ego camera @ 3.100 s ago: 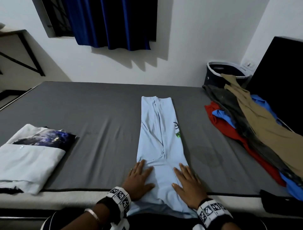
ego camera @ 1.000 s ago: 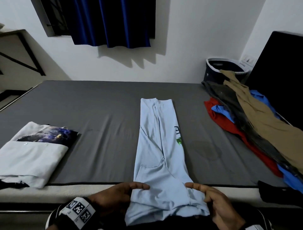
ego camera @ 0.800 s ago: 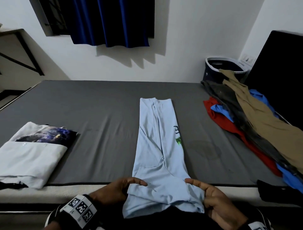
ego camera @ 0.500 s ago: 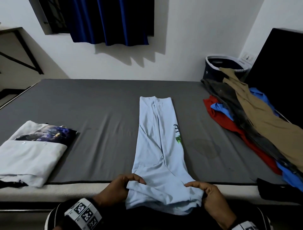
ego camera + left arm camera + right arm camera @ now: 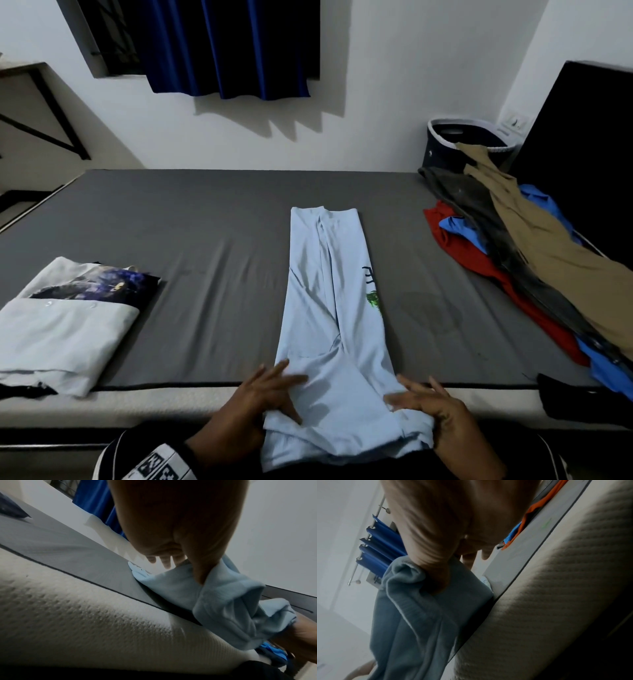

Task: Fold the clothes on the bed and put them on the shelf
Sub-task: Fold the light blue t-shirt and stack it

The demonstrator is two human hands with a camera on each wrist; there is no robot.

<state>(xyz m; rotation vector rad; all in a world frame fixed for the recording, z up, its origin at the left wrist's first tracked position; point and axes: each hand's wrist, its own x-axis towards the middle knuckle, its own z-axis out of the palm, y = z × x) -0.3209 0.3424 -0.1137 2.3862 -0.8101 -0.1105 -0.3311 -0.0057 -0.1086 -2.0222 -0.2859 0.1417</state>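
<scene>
Both hands are at the near end of the light blue shirt (image 5: 334, 308). Left hand (image 5: 260, 401) pinches the left corner of the hem, thumb under the cloth and fingers laid over it; right hand (image 5: 431, 414) grips the right corner the same way, the hem bunched against the palm — confirmed in both wrist views.

Location: the shirt lies mid-bed (image 5: 205, 240) on the grey sheet, its near end hanging past the mattress edge.

Orientation: narrowed into a long strip, long axis running straight away from the person toward the far wall, collar end apparently farthest, hem nearest.

Progress, as judged: side folds done; the lengthwise fold appears to be in hand, not completed. A folded white garment (image 5: 65, 329) sits on the bed's left side. An unfolded pile (image 5: 534, 260) — tan, dark, red, blue pieces — remains on the right. Nothing seen on any shelf; the shelf is not identifiable here.
</scene>
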